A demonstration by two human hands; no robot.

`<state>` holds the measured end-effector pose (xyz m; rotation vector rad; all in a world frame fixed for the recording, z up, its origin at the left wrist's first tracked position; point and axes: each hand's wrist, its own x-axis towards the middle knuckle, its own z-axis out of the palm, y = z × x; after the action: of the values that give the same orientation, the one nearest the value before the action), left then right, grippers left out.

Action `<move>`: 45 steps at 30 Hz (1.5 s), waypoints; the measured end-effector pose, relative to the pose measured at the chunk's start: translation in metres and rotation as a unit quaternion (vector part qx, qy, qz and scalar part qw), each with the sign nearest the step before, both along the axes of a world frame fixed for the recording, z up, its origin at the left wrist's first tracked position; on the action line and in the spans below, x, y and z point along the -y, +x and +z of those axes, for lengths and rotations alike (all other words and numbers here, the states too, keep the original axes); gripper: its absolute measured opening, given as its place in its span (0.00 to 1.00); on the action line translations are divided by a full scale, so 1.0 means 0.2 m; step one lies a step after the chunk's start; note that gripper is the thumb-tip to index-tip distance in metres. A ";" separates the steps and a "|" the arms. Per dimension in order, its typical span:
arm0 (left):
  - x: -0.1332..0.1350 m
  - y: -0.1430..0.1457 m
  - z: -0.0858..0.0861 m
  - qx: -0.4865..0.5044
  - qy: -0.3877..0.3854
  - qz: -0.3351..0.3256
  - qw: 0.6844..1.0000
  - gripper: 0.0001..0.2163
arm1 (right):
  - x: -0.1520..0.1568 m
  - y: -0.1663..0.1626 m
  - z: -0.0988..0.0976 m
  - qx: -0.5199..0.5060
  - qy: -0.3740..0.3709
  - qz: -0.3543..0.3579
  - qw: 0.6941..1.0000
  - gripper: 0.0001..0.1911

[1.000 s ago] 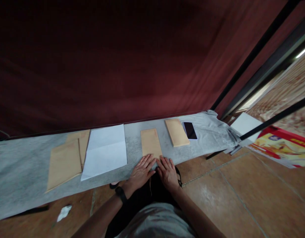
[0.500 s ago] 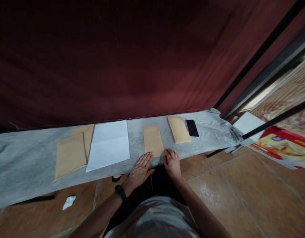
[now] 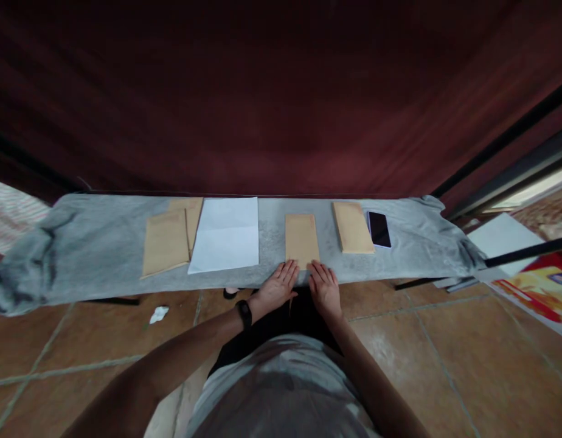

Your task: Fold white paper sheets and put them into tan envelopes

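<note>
Both hands lie palm down at the near end of the envelope [image 3: 301, 236], which sits flat on the cloth [image 3: 103, 243] directly ahead of them. The left hand [image 3: 275, 291] has its fingers extended over the near left corner, thumb out toward the other hand; the right hand [image 3: 325, 293] reaches the near right corner with fingers stretched forward and slightly bent. Neither grips anything (how hard they press, I cannot tell).

The step in hand looks like smoothing or squaring that near edge. From this position, a next move would call for light, flat fingertips and even contact on both corners, so that the envelope does not skew.

Beyond the right hand, ahead and to its right, lie a thicker packet [image 3: 353, 228] and, just beside it, a phone [image 3: 379, 230]. Left of the left hand are a white sheet [image 3: 227, 230] and, farther out, two overlapping brown sleeves [image 3: 166, 243].
</note>
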<state>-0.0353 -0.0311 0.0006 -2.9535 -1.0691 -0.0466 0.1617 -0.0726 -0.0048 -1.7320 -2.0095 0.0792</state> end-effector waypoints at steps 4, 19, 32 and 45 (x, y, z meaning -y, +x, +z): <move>0.00 0.01 -0.01 -0.006 -0.010 0.002 1.000 0.33 | -0.05 0.01 0.01 -0.023 0.002 -0.081 0.996 0.22; 0.02 0.01 -0.02 0.022 0.003 0.017 1.000 0.32 | -0.24 0.09 0.12 -0.319 -0.162 -0.184 0.916 0.08; -0.01 -0.04 -0.05 0.097 0.022 0.017 0.995 0.33 | -0.21 -0.05 0.09 -0.686 -0.180 -0.158 0.687 0.21; -0.06 0.02 0.08 0.571 -0.340 0.355 0.658 0.22 | -0.19 -0.07 0.07 -0.796 -0.206 -0.162 0.546 0.17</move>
<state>-0.0304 -0.0186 0.0172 -2.3919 -2.7489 -2.1049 0.1471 -0.0353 0.0096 -1.1437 -0.2340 1.4719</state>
